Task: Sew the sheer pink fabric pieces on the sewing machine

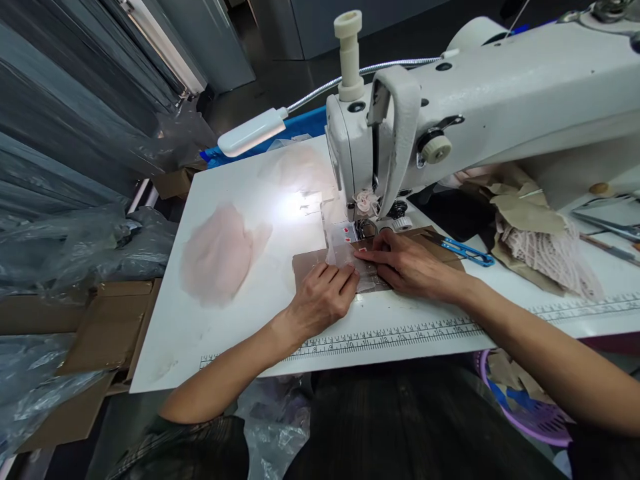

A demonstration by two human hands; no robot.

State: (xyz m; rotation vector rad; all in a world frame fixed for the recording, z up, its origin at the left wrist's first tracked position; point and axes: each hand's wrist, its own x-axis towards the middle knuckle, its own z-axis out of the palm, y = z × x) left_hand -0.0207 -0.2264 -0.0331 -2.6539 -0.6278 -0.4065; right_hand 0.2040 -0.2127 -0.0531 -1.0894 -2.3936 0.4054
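Observation:
I sit at a white sewing machine point(480, 100) on a white table point(210, 333). My left hand point(323, 297) lies on a small sheer piece of fabric point(345, 257), fingers curled and pinching it. My right hand point(407, 263) presses the same piece flat from the right, fingers stretched toward the needle area point(365, 223). The fabric rests on a brown cardboard sheet point(303, 263) just in front of the presser foot. A small pink trim point(364, 200) sits by the needle.
A pink sheer fabric pile point(220, 253) lies at the table's left, another point(300, 167) behind it. Blue thread snips point(467, 251) lie right of my hand. Pink lace and brown paper point(540, 247) sit under the machine arm. A lamp point(253, 131) shines down. A printed ruler point(400, 333) edges the table.

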